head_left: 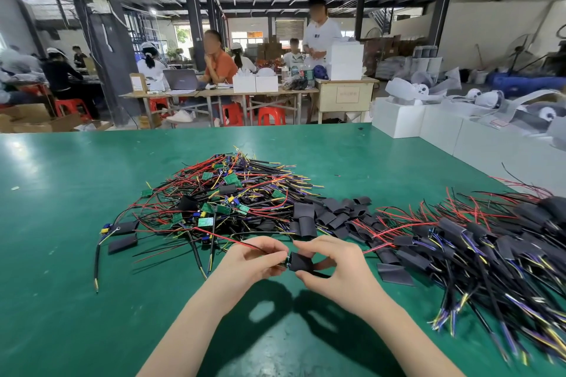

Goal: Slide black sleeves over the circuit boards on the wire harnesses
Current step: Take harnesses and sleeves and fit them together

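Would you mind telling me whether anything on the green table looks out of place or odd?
Nothing looks damaged. A few black sleeves lie apart at the left edge of the unsleeved harness pile, away from the main sleeve heap. One stray harness wire trails toward the near-left table.

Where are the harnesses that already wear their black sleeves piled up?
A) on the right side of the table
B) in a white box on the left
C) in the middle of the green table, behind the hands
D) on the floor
A: the sleeved harnesses lie heaped at the table's right side, while the middle pile of bare harnesses shows uncovered green boards.
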{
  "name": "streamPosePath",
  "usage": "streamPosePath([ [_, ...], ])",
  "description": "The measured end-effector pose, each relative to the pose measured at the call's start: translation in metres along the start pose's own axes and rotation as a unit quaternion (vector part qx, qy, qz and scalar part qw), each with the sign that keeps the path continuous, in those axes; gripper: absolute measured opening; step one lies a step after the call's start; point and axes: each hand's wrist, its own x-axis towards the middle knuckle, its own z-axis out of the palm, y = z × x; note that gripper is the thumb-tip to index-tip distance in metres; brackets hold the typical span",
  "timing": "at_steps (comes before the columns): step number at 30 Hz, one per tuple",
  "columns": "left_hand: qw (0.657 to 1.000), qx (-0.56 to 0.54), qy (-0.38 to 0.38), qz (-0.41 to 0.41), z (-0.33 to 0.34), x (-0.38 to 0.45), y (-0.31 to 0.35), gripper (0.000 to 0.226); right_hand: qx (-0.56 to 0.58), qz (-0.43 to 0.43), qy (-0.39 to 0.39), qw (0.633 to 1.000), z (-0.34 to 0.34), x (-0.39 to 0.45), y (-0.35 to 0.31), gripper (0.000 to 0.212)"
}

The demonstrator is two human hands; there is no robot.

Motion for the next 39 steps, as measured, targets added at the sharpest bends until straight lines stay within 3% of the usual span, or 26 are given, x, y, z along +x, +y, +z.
streamPosePath([
  [5, 0.997, 0.058, -0.033, 0.029, -0.004, -0.001, -0.002, 0.011, 0.003, 0.008, -0.032, 0.999, 0.0, 0.0, 0.001, 0.04],
  [13, 0.995, 0.071, -0.038, 0.062, -0.004, 0.0, -0.002, 0.008, 0.021, 0.027, 0.009, 0.999, 0.001, 0.001, 0.002, 0.034],
  [20, 0.999, 0.024, -0.033, 0.029, -0.003, 0.002, -0.007, 0.025, -0.039, -0.047, -0.01, 0.998, 0.003, 0.0, -0.001, 0.036],
  [28, 0.989, 0.12, -0.038, 0.076, -0.007, 0.001, -0.002, 0.019, 0.013, -0.009, 0.003, 1.0, 0.001, 0.0, 0.0, 0.034],
  [32, 0.997, 0.052, -0.035, 0.043, -0.006, 0.001, -0.003, 0.016, -0.004, -0.03, 0.012, 0.999, 0.002, -0.001, -0.001, 0.034],
  [35, 0.999, -0.037, 0.01, -0.006, 0.001, 0.002, -0.002, 0.026, -0.03, -0.055, 0.029, 0.998, 0.002, 0.0, -0.001, 0.035],
  [39, 0.994, -0.081, 0.052, -0.042, 0.003, 0.002, 0.002, 0.023, -0.059, -0.074, 0.042, 0.995, 0.002, 0.0, -0.002, 0.034],
])
